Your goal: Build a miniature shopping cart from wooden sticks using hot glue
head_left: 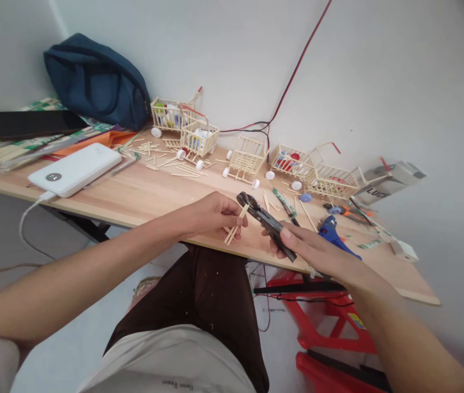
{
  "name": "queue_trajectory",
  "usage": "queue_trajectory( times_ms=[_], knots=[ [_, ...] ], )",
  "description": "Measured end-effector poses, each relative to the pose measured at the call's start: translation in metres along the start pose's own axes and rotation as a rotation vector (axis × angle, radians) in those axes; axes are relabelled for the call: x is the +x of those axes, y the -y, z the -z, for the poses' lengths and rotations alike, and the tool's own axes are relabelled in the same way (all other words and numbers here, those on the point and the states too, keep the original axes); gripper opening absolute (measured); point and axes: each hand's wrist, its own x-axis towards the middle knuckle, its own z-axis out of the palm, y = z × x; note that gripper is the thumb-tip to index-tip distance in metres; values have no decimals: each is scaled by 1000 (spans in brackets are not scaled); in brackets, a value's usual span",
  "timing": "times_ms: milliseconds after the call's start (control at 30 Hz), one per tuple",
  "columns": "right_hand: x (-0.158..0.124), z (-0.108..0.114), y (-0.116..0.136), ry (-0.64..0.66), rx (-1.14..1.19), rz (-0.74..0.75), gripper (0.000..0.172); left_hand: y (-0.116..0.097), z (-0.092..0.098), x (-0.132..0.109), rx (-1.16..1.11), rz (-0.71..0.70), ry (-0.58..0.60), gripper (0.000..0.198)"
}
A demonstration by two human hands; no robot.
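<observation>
My left hand [215, 215] pinches a small bundle of thin wooden sticks [234, 228] above the near edge of the wooden table [134, 191]. My right hand [314, 248] grips dark pliers [267, 221], whose jaws close around the upper end of the sticks. Both hands meet in the middle, just over my lap.
Several small stick-built carts [199, 136] with white wheels stand along the wall, with loose sticks [174, 161] scattered near them. A white power bank [74, 169], a dark phone [27, 124] and a blue bag [96, 82] lie left. A blue glue gun [334, 232] lies right; a red stool [322, 322] stands below.
</observation>
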Motion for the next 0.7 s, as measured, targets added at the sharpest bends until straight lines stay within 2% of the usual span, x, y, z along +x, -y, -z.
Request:
queue_trajectory(
  times_ms=[167,367,700],
  knots=[
    [8,-1,2,-41,-60,-1,53,-2,3,-3,7,6,-15,16],
    [11,-4,4,-25,-79,-15,54,-1,6,-5,10,4,-36,14],
    [13,1,3,48,-72,-51,57,1,8,-8,-82,62,35,14]
  ],
)
